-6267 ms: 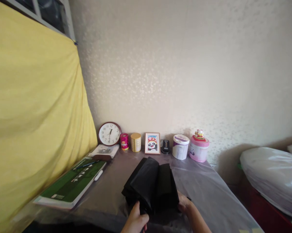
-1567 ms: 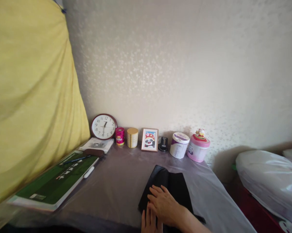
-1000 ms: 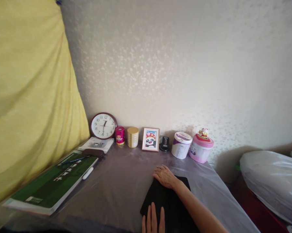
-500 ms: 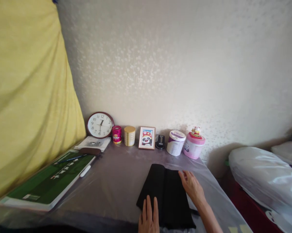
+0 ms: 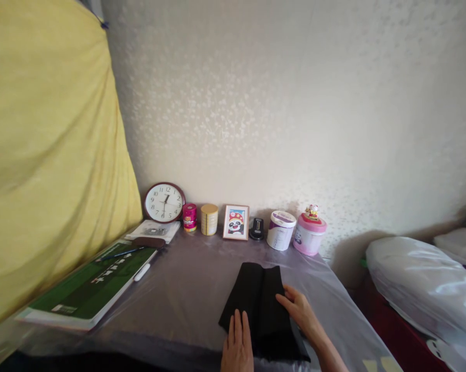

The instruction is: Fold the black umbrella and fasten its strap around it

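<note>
A folded piece of black cloth (image 5: 252, 305) lies on the table near its front edge, with a crease running down its middle. My left hand (image 5: 238, 338) rests flat on the cloth's lower left part, fingers stretched out and side by side. At the cloth's right edge, my right hand (image 5: 300, 312) pinches the fabric, thumb on top and the other fingers partly hidden along the side. That edge is slightly raised under the right hand.
Along the wall stand a clock (image 5: 165, 203), a pink can (image 5: 190, 217), a yellow can (image 5: 209, 219), a framed panda picture (image 5: 236, 222), a black device (image 5: 256, 229) and two tubs (image 5: 281, 231). A green book (image 5: 89, 289) lies left. Plastic-wrapped bundles (image 5: 422, 279) are at right.
My right hand has moved from lying on the cloth's upper right corner down to its right edge and closed on it. The right side of the cloth is drawn inward.
</note>
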The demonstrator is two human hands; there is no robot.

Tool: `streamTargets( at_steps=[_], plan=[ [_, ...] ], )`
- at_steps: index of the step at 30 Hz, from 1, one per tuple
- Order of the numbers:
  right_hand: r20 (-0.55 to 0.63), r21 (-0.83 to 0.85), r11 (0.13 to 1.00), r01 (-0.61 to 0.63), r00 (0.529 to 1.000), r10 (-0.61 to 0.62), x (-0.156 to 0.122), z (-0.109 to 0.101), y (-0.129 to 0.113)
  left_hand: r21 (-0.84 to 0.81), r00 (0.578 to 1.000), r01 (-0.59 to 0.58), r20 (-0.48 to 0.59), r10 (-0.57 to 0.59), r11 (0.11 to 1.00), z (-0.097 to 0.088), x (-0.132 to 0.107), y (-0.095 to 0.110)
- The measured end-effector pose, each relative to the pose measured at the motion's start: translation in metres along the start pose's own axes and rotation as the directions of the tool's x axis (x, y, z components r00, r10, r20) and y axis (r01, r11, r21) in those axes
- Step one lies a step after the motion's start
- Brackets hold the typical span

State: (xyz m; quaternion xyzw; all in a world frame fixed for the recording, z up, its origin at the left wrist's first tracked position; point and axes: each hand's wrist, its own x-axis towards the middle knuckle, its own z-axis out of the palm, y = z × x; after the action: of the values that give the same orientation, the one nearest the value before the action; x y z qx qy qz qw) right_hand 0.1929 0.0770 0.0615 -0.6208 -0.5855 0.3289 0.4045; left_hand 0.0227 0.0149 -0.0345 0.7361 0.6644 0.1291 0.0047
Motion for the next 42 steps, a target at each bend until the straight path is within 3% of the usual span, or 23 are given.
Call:
streamTargets(
  at_steps=[3, 5, 8, 16, 23, 25, 29, 34, 36, 38, 42],
  plan=[
    [0.107, 0.267, 0.964, -0.019, 0.994, -0.010, 0.006, 0.013, -0.027, -0.015, 0.999, -0.002, -0.048, 0.001, 1.000, 0.001, 0.000, -0.001],
    [0.218, 0.444, 0.893, -0.069, 0.975, -0.033, 0.010, 0.027, -0.042, -0.013, 0.998, 0.003, -0.057, -0.003, 1.000, 0.002, 0.000, -0.001],
    [0.287, 0.557, 0.821, -0.125, 0.957, -0.050, 0.018, 0.050, -0.049, -0.020, 0.999, 0.015, -0.051, -0.016, 1.000, 0.003, 0.001, -0.002],
    [0.246, 0.407, 0.901, -0.149, 0.968, 0.049, 0.037, 0.089, -0.022, -0.125, 0.996, 0.028, -0.076, -0.038, 0.992, 0.002, 0.002, -0.003],
    [0.213, 0.159, 0.987, -0.034, 0.977, -0.001, 0.043, 0.093, -0.014, -0.150, 0.991, 0.018, 0.130, 0.002, 0.989, -0.013, -0.001, -0.014],
    [0.241, 0.095, 0.995, 0.025, 0.969, -0.047, 0.044, 0.093, -0.014, -0.177, 0.991, 0.033, 0.136, -0.008, 0.984, -0.020, -0.004, -0.017],
    [0.311, 0.011, 0.990, 0.141, 0.941, -0.137, 0.042, 0.093, -0.015, -0.216, 0.999, 0.054, 0.014, -0.052, 0.975, -0.035, -0.005, -0.017],
    [0.427, 0.017, 0.968, 0.249, 0.874, -0.233, 0.037, 0.093, -0.020, -0.228, 0.983, -0.160, -0.129, 0.133, 0.960, -0.031, 0.008, -0.013],
    [0.459, -0.005, 0.965, 0.262, 0.858, -0.230, 0.034, 0.093, -0.022, -0.211, 0.965, -0.261, -0.094, 0.247, 0.942, -0.023, 0.014, -0.014],
    [0.478, -0.029, 0.958, 0.286, 0.846, -0.237, 0.030, 0.093, -0.025, -0.195, 0.964, -0.265, -0.019, 0.266, 0.944, -0.017, 0.018, -0.015],
    [0.485, -0.121, 0.874, 0.471, 0.796, -0.362, 0.018, 0.088, -0.028, -0.144, 0.986, -0.127, 0.089, 0.140, 0.981, -0.016, 0.018, -0.012]
  ],
)
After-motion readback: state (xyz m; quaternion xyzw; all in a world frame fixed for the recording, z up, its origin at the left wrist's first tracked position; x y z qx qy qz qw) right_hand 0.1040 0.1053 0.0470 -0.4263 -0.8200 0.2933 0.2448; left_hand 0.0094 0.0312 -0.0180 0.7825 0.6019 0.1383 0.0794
